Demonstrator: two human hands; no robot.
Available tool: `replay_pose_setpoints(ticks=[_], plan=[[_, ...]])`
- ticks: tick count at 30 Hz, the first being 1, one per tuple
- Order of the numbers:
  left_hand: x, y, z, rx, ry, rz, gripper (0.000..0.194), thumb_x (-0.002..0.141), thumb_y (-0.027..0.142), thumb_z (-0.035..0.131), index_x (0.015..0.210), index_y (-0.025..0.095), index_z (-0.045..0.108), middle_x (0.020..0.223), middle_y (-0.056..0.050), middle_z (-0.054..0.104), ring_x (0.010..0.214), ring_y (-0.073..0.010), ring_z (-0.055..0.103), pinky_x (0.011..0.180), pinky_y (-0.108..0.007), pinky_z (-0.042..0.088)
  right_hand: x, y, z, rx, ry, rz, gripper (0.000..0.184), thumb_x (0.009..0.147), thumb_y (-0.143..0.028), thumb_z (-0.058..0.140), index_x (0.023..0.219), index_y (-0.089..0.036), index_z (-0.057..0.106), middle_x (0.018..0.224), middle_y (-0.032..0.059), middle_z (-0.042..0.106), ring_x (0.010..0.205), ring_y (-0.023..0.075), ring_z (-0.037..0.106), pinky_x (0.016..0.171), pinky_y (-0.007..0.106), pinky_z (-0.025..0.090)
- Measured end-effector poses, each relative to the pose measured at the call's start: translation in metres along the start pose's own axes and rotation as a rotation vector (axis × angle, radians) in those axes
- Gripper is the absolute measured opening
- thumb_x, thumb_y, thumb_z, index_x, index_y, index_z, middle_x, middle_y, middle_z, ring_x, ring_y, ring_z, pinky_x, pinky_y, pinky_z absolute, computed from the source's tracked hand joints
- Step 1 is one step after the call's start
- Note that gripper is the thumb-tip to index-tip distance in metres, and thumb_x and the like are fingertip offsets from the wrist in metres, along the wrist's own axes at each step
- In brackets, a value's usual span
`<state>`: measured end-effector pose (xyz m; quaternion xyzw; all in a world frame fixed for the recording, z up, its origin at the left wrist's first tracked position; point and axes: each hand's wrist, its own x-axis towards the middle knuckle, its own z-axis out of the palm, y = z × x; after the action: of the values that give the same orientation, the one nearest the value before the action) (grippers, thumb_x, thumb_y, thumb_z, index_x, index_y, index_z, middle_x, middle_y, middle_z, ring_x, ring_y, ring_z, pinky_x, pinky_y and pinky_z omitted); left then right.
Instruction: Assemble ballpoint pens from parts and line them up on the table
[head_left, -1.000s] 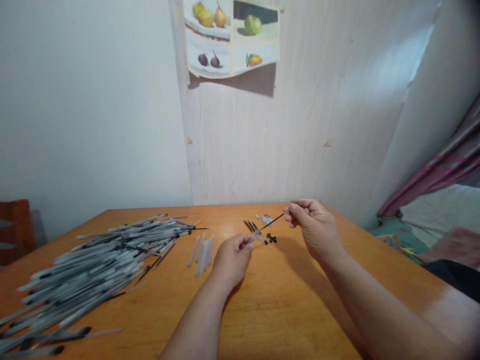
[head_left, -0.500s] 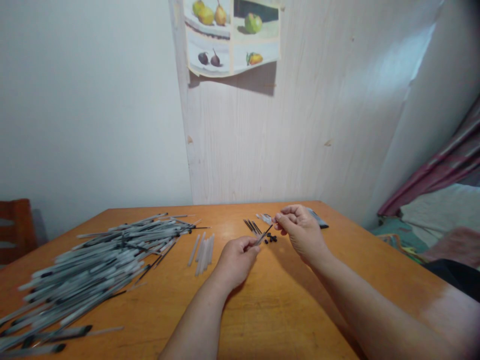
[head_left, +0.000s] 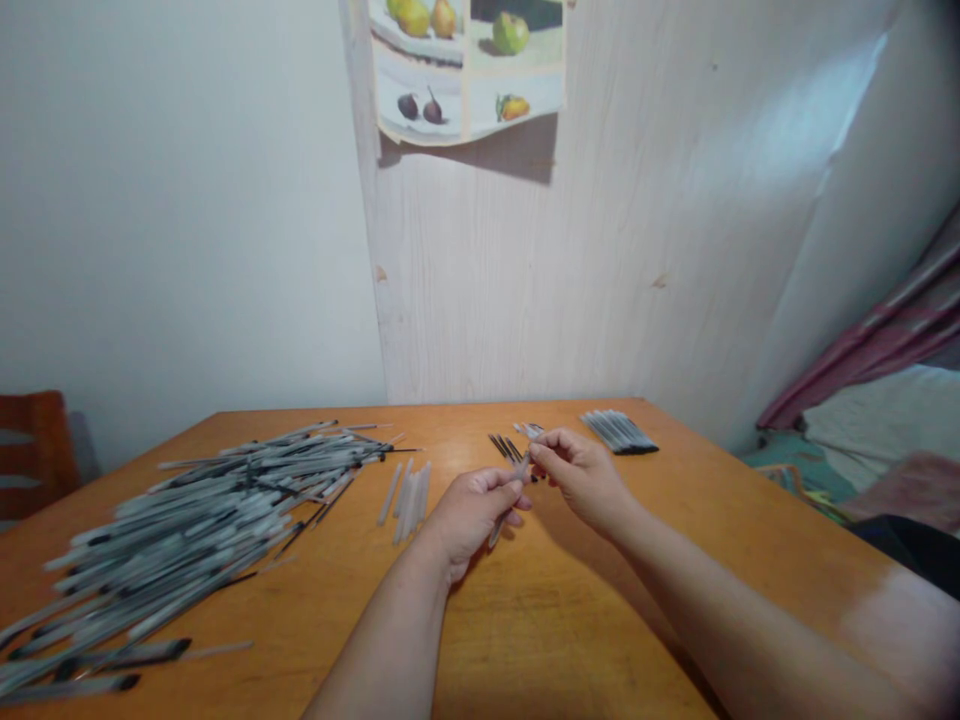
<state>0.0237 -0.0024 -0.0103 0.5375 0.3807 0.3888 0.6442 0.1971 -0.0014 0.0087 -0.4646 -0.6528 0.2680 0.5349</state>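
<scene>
My left hand [head_left: 480,510] is closed around a translucent pen [head_left: 496,533], whose lower end sticks out below the fingers. At its upper end, the fingertips of my right hand [head_left: 574,468] are pinched together; any small part between them is hidden. Just behind the hands lie several dark ink refills [head_left: 504,447] side by side. Small clear pieces [head_left: 529,430] sit a little farther back. Small black plugs [head_left: 535,478] are mostly covered by my right hand. Left of my left hand, several empty translucent pen barrels [head_left: 409,500] rest on the table.
A big heap of translucent pens with black ends [head_left: 217,510] spreads over the left of the wooden table [head_left: 555,640]. A neat row of pens [head_left: 619,432] lies at the back right. The wall stands behind the table, and a chair back [head_left: 34,450] is at far left.
My right hand has moved left and slightly down, onto the pen's upper end. The dark refill that stuck out of the barrel is now covered. The pen row at the back right is uncovered.
</scene>
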Motion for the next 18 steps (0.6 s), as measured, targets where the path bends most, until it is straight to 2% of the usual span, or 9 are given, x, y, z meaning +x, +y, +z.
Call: replay_pose_setpoints(ticks=[10, 15, 18], plan=[[-0.001, 0.000, 0.001, 0.004, 0.021, 0.003, 0.036, 0.076, 0.040, 0.071, 0.101, 0.015, 0.070, 0.084, -0.009, 0.070, 0.063, -0.0117, 0.059, 0.056, -0.021, 0.039, -0.005, 0.001, -0.001, -0.282, -0.024, -0.196, 0.025, 0.092, -0.036, 0.050, 0.088, -0.021, 0.069, 0.081, 0.0038, 0.068, 0.077, 0.0179, 0.063, 0.074, 0.030, 0.047], [0.002, -0.002, -0.001, 0.022, 0.047, -0.001, 0.034, 0.078, 0.038, 0.068, 0.103, 0.015, 0.070, 0.088, -0.009, 0.070, 0.064, -0.0111, 0.059, 0.057, -0.021, 0.039, 0.006, 0.011, -0.014, -0.181, 0.086, -0.114, 0.028, 0.090, -0.040, 0.051, 0.095, -0.018, 0.067, 0.083, 0.0055, 0.069, 0.075, 0.0180, 0.063, 0.069, 0.030, 0.048], [0.004, -0.003, -0.004, 0.033, 0.065, 0.010, 0.033, 0.080, 0.038, 0.067, 0.103, 0.015, 0.070, 0.089, -0.009, 0.070, 0.067, -0.0114, 0.060, 0.060, -0.021, 0.040, 0.015, 0.026, -0.029, -0.270, 0.161, -0.048, 0.027, 0.086, -0.040, 0.051, 0.088, -0.017, 0.066, 0.078, 0.0042, 0.066, 0.070, 0.0175, 0.060, 0.065, 0.030, 0.046]])
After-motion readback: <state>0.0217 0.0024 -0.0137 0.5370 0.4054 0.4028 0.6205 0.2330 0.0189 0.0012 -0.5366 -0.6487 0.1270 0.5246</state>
